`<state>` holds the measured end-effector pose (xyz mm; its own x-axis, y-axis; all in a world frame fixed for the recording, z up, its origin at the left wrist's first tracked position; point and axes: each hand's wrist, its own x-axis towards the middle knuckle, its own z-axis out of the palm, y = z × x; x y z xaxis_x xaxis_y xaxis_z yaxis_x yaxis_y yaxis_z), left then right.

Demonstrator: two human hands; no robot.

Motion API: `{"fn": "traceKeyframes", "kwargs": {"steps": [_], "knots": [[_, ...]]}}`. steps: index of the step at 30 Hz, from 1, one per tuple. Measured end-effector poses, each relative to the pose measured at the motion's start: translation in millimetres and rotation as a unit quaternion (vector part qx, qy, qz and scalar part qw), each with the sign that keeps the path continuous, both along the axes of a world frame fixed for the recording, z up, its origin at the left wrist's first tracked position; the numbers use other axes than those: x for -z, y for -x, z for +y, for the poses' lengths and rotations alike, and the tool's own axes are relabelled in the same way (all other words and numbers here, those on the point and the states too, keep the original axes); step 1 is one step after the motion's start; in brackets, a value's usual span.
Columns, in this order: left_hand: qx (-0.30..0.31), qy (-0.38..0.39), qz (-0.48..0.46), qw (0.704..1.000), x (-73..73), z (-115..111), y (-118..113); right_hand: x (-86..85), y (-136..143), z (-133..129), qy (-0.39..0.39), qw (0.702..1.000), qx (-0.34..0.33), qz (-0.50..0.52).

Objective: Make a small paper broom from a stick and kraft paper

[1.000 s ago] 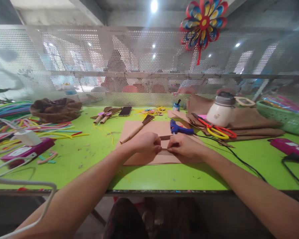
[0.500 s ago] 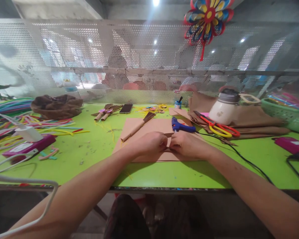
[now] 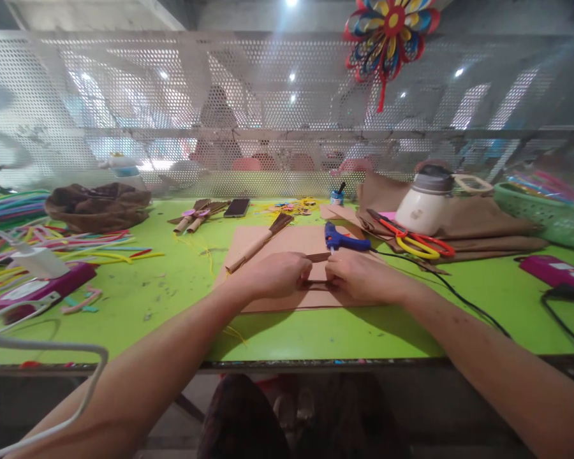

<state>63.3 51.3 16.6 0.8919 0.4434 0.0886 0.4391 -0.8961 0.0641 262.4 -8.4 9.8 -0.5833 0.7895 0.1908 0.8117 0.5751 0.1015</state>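
Observation:
My left hand (image 3: 284,275) and my right hand (image 3: 356,274) are both closed, a small gap apart, over a tan cardboard sheet (image 3: 268,303). Between them stretches a thin brown paper strip (image 3: 318,286), its ends hidden in my fingers. Another brown strip-like edge (image 3: 318,257) shows just beyond, and I cannot tell if it is the same piece. Past my right hand lies a blue glue gun (image 3: 347,241), its nozzle close to my fingers. A rolled brown paper piece with a fringed end (image 3: 258,243) rests on the cardboard beyond my left hand.
Orange-and-yellow-handled scissors (image 3: 418,245), a cream jar (image 3: 423,207) and folded brown paper (image 3: 483,220) are at right. The glue gun's black cord (image 3: 463,301) crosses the green table (image 3: 277,341). At left are a purple power strip (image 3: 71,280) and a white cable (image 3: 43,344).
My hands have moved slightly apart, mostly the left one going left, so more of the brown strip shows between them. The whole view has shifted a little.

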Motion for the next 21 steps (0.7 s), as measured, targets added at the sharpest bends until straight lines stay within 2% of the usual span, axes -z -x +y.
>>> {"fn": "traceKeyframes", "kwargs": {"steps": [4, 15, 21], "knots": [[0.009, -0.012, 0.011, 1.000, -1.9, -1, 0, 0.7, -2, 0, -0.002, 1.000, 0.012, -0.011], [0.012, -0.001, 0.021, 1.000, -4.1, -4, 1, 0.7, 5, -10, -0.031, 0.999, -0.019, -0.029], [-0.003, 0.038, -0.007, 0.999, -6.2, 1, 2, 3.7, 4, -6, -0.028, 0.999, 0.017, -0.025]]}}
